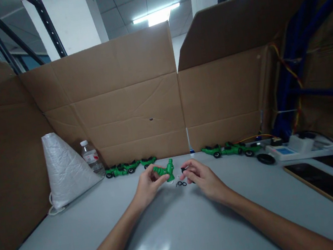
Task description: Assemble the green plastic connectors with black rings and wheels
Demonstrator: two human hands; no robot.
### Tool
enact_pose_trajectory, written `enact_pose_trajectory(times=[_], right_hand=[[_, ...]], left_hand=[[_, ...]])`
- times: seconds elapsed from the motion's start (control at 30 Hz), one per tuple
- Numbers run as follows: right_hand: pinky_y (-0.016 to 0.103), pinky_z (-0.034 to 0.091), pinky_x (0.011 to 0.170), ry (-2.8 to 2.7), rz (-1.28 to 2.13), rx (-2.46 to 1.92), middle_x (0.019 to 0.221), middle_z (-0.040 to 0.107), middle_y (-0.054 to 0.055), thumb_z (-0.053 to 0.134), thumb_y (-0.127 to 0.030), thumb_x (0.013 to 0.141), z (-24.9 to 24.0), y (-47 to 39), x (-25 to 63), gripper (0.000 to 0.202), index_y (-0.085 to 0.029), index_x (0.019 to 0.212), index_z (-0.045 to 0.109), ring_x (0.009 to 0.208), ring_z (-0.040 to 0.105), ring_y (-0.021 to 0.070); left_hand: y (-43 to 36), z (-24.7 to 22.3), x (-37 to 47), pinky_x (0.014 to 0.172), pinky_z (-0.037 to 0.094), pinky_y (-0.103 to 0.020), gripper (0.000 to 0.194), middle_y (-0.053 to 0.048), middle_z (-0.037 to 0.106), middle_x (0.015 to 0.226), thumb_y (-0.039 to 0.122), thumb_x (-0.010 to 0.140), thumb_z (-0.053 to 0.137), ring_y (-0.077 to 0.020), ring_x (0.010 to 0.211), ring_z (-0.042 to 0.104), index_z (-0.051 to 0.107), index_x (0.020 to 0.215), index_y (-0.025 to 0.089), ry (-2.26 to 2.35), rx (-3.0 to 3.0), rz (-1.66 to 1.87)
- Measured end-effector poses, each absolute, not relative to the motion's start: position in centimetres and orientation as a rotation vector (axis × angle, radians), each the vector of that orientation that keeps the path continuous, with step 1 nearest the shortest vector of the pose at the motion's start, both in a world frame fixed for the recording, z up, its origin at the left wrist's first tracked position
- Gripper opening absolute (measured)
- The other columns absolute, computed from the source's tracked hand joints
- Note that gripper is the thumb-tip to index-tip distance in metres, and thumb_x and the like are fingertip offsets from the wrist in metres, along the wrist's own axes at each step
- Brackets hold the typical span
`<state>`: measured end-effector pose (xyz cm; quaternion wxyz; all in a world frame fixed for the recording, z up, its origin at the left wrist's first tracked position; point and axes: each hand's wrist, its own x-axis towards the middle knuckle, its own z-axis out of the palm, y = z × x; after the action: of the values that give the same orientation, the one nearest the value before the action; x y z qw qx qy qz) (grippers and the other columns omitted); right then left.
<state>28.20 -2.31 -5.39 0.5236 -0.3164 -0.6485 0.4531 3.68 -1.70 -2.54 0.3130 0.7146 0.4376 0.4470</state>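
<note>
My left hand [152, 182] is closed on a green plastic fitting [168, 169] with a ribbed stub and a branching body, held just above the table. To its right, my right hand [201, 177] pinches a small black part [183, 169] between thumb and fingertips, a short gap away from the fitting. What exactly the black part is stays too small to make out. Beneath and between the hands, several little black rings [182, 184] lie on the tabletop, and some pale small pieces are partly hidden there.
Green-and-black fittings lie in a row at the back left [130, 166] and back right [232, 149]. A silvery bag [67, 173] and a water bottle [92, 159] stand left. Right are a black tape roll [266, 159], a power strip [298, 149] and a phone [329, 188]. Cardboard walls [128, 118] enclose the table.
</note>
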Motion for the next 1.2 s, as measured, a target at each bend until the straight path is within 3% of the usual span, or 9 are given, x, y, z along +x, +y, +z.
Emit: enact_pose_trajectory(times=[0.13, 0.27, 0.37, 0.53, 0.67, 0.83, 0.97, 1.1, 1.2], right_hand=[[0.035, 0.052, 0.071, -1.424, 1.254, -0.703, 0.091, 0.080, 0.009, 0.069, -0.068, 0.090, -4.9, -2.6, 27.9, 0.051, -0.022, 0.108, 0.058, 0.069, 0.066, 0.0193], [0.034, 0.053, 0.071, -1.325, 1.456, -0.634, 0.090, 0.080, 0.009, 0.075, -0.069, 0.086, -4.5, -2.8, 27.7, 0.053, -0.022, 0.105, 0.057, 0.068, 0.068, 0.0192], [0.034, 0.054, 0.072, -1.297, 1.504, -0.604, 0.090, 0.079, 0.008, 0.076, -0.066, 0.087, -4.5, -3.0, 27.7, 0.050, -0.022, 0.104, 0.060, 0.070, 0.069, 0.0189], [0.030, 0.052, 0.070, -1.258, 1.502, -0.603, 0.097, 0.074, 0.005, 0.084, -0.060, 0.083, -4.7, -3.1, 27.7, 0.047, -0.021, 0.103, 0.068, 0.071, 0.064, 0.0152], [0.030, 0.052, 0.070, -1.253, 1.525, -0.597, 0.094, 0.069, 0.003, 0.089, -0.058, 0.078, -4.4, -3.2, 27.7, 0.047, -0.020, 0.100, 0.072, 0.073, 0.062, 0.0146], [0.028, 0.051, 0.069, -1.229, 1.554, -0.582, 0.092, 0.068, 0.002, 0.091, -0.056, 0.075, -4.1, -3.4, 27.8, 0.047, -0.019, 0.099, 0.073, 0.070, 0.060, 0.0131], [0.028, 0.051, 0.068, -1.264, 1.492, -0.642, 0.090, 0.068, 0.002, 0.088, -0.057, 0.078, -4.2, -3.3, 27.8, 0.047, -0.020, 0.100, 0.072, 0.072, 0.061, 0.0145], [0.030, 0.050, 0.066, -1.370, 1.351, -0.716, 0.087, 0.067, 0.002, 0.079, -0.065, 0.083, -4.5, -3.2, 27.7, 0.049, -0.020, 0.099, 0.070, 0.070, 0.062, 0.0161], [0.030, 0.051, 0.066, -1.444, 1.268, -0.722, 0.086, 0.067, 0.002, 0.076, -0.068, 0.084, -4.7, -3.2, 27.4, 0.051, -0.020, 0.098, 0.068, 0.069, 0.061, 0.0163]], left_hand=[[-1.7, -2.6, 3.8, 0.063, 0.040, -0.024, 0.043, 0.002, 0.054, 0.071, 0.054, 0.086, 0.082, -0.0129, 0.067, 0.050, 0.067, 0.090, 0.014, 1.087, 1.928, 1.189], [-1.9, -2.3, 4.2, 0.069, 0.045, -0.024, 0.043, -0.003, 0.059, 0.084, 0.054, 0.090, 0.077, -0.0169, 0.082, 0.056, 0.066, 0.078, 0.014, 1.008, 1.974, 1.204], [-2.4, -1.8, 4.6, 0.068, 0.049, -0.024, 0.042, -0.008, 0.064, 0.096, 0.055, 0.093, 0.073, -0.0202, 0.092, 0.059, 0.075, 0.095, 0.014, 0.933, 1.958, 1.169], [-2.8, -1.6, 4.9, 0.062, 0.048, -0.025, 0.054, -0.011, 0.074, 0.102, 0.055, 0.096, 0.071, -0.0152, 0.074, 0.059, 0.074, 0.128, 0.011, 0.886, 1.811, 1.058], [-2.9, -1.7, 5.0, 0.061, 0.047, -0.025, 0.057, -0.012, 0.077, 0.101, 0.054, 0.094, 0.074, -0.0132, 0.067, 0.058, 0.073, 0.131, 0.011, 0.866, 1.770, 1.027], [-3.2, -1.7, 5.3, 0.069, 0.053, -0.027, 0.056, -0.013, 0.078, 0.102, 0.052, 0.094, 0.075, -0.0156, 0.073, 0.065, 0.072, 0.132, 0.011, 0.816, 1.716, 1.009], [-3.4, -1.9, 5.4, 0.073, 0.057, -0.030, 0.048, -0.012, 0.075, 0.102, 0.050, 0.096, 0.073, -0.0187, 0.081, 0.067, 0.074, 0.126, 0.013, 0.868, 1.829, 1.073], [-3.8, -1.7, 5.4, 0.077, 0.057, -0.027, 0.037, -0.013, 0.070, 0.120, 0.047, 0.095, 0.074, -0.0222, 0.100, 0.066, 0.077, 0.119, 0.019, 0.947, 2.050, 1.140], [-4.1, -1.4, 5.3, 0.077, 0.054, -0.026, 0.033, -0.010, 0.068, 0.115, 0.045, 0.095, 0.074, -0.0207, 0.098, 0.064, 0.075, 0.117, 0.020, 0.982, 2.151, 1.123]])
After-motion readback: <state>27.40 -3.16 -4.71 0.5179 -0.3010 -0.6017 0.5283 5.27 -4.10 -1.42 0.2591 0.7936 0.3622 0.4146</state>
